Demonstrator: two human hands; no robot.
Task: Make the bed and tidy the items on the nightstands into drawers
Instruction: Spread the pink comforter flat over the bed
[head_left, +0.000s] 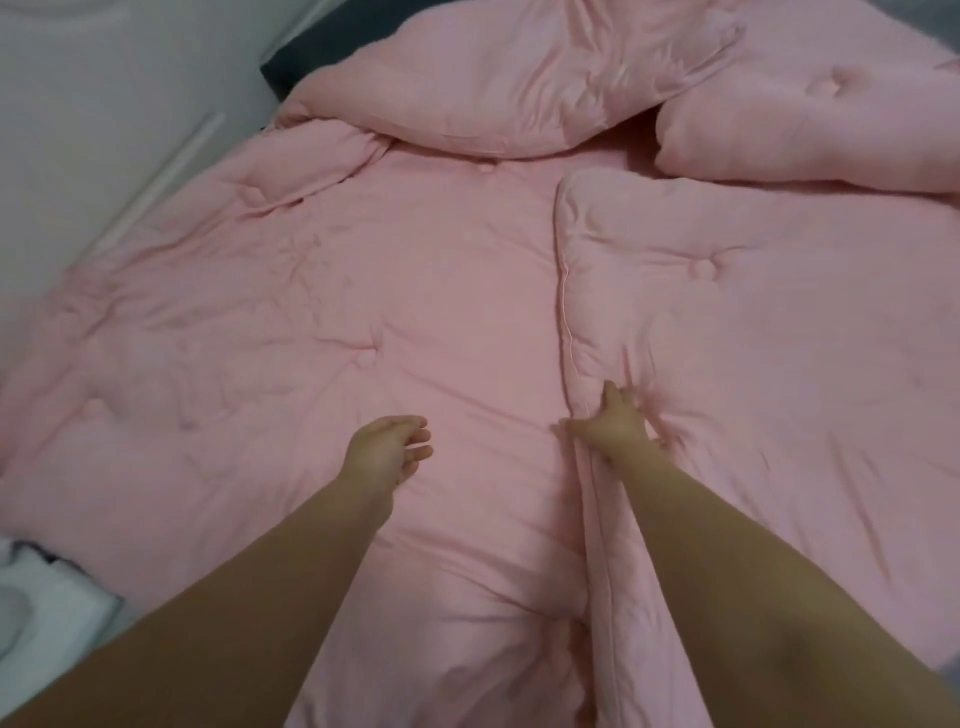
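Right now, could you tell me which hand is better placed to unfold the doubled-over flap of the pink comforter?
Right hand: it already grips the flap's piped edge. The left hand hovers open over flat comforter.

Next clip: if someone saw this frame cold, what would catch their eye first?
The pink quilt fills nearly the whole view, rumpled, with a flap folded back over itself on the right and more bunched at the far end. Two bare arms reach in from below: the right hand grips the folded flap's edge, while the left hand hovers open over the quilt's middle. A white wall runs along the left.
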